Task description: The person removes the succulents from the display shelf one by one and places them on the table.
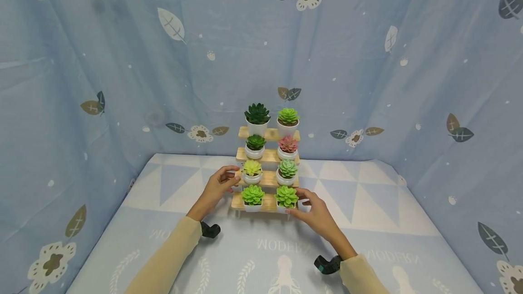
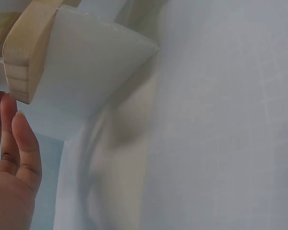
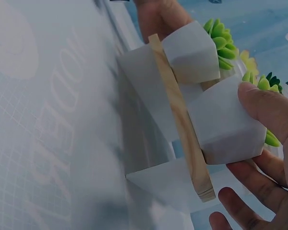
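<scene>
Eight potted succulents (image 1: 252, 178), two per tier, stand on one four-tier rack (image 1: 269, 202) near the worktop (image 1: 229, 248)'s back edge.
Right hand (image 1: 316, 214) pinches the bottom-right pot (image 3: 228, 127); left hand (image 1: 215, 189), fingers relaxed, is beside the rack's left edge.

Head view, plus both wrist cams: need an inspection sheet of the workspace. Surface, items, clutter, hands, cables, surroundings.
Surface: pale blue-and-white patterned cloth with triangles and lettering.
Job's things: four-tier pale wooden stand with white supports, upright; eight small white-potted succulents, two per tier, mostly green, one pink succulent second tier from the top.
Clutter: nothing seen.
Grippers: right hand holds the white angular pot at the right of the lowest tier; left hand is beside the stand's left edge, contact unclear. Black curved device at the left wrist, another at the right.
Cables: nothing seen.
Surroundings: light blue fabric with leaf-and-flower print, behind and at both sides.
</scene>
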Demonstrator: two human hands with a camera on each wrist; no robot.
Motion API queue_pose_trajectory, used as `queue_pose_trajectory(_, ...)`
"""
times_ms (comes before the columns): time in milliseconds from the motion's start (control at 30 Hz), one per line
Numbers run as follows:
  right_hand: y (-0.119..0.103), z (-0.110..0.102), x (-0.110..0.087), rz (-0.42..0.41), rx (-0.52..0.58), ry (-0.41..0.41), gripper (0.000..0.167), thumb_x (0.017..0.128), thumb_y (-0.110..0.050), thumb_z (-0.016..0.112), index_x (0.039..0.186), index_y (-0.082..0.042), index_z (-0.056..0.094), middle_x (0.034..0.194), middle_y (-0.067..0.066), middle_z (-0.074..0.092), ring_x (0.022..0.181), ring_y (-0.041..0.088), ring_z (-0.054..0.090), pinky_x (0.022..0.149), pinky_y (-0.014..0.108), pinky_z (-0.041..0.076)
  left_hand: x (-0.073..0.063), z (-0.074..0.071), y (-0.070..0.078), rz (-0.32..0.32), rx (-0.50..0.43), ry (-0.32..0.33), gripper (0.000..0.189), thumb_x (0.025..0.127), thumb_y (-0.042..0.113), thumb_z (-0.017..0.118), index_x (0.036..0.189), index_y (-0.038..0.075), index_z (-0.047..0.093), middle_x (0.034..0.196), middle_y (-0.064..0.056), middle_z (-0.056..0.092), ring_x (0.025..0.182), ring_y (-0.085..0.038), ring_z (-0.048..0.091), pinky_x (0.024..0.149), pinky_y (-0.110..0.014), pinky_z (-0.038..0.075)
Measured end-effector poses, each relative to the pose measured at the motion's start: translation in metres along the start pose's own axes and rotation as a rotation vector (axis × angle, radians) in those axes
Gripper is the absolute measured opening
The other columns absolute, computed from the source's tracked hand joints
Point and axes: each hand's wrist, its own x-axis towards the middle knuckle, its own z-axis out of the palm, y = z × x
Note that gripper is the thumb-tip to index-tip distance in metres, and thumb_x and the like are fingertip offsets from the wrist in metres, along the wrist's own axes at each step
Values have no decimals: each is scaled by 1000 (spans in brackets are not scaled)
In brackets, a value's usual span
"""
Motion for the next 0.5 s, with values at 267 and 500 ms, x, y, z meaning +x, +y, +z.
queue_pose_trajectory(267, 1, -4, -4, 26, 41, -3, 70, 82, -46, 87, 142, -21, 59, 130, 2, 62, 121, 23, 58, 103, 50, 48, 3, 1, -3, 11, 2, 9, 44, 104, 17, 66, 144, 3, 53, 125, -19, 59, 102, -26, 62, 92, -67, 46)
queue_pose_trajectory(500, 4, -11, -9, 23, 61, -7, 70, 82, -46, 87, 141, -23, 59, 129, 1, 61, 121, 25, 57, 104, 55, 45, 16, -5, -27, -2, -4, 19, 43, 104, 17, 65, 144, 6, 53, 121, -16, 60, 102, -30, 63, 92, -67, 46)
